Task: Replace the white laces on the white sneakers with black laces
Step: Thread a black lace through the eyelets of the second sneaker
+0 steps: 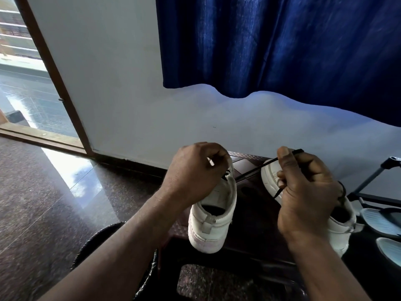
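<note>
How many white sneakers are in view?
2 white sneakers. The centre sneaker is gripped by the left hand; the right sneaker sits partly hidden behind the right hand, which pinches a black lace.

We see daylight flooding through the doorway (28, 94) on the left, laying a hard glare patch on the polished floor (71, 170). Our left hand (195, 172) and right hand (308, 192) sit in dim shade (a little soft), and the door frame (55, 79) leans from wide-angle distortion.

Lacing a white sneaker
Left hand (195, 170) grips the sneaker (213, 216); right hand (308, 192) pinches a taut black lace (256, 169).
</note>
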